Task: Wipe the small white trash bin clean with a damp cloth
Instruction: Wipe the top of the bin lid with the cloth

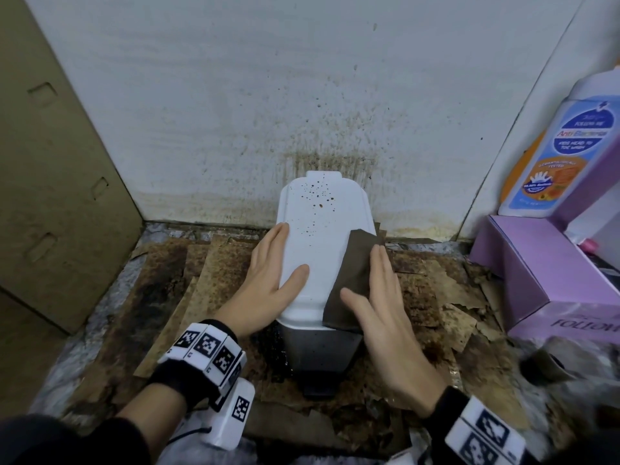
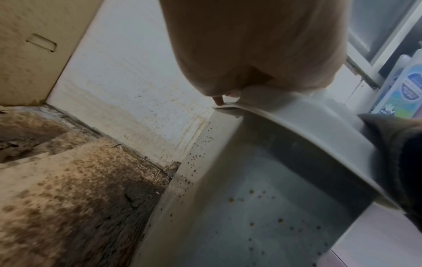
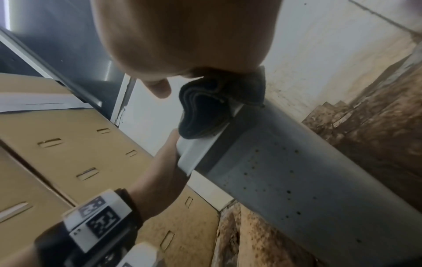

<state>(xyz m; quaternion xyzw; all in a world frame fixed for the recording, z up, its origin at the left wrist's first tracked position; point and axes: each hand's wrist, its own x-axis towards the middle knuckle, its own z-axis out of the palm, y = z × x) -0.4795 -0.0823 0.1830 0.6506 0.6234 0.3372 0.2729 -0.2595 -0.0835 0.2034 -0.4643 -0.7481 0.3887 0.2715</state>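
The small white trash bin stands against the stained wall, its lid speckled with brown spots at the far end. My left hand lies flat along the lid's left edge, fingers straight, thumb on top. A dark brown cloth covers the lid's right side, and my right hand presses it down with straight fingers. In the left wrist view the bin's spotted side wall shows below the lid rim. From the right wrist, the cloth hangs folded over the lid edge above the spotted bin wall.
A cardboard box stands left of the bin. Purple boxes and a blue-labelled wash bottle crowd the right side. Stained, torn cardboard sheets cover the floor around the bin.
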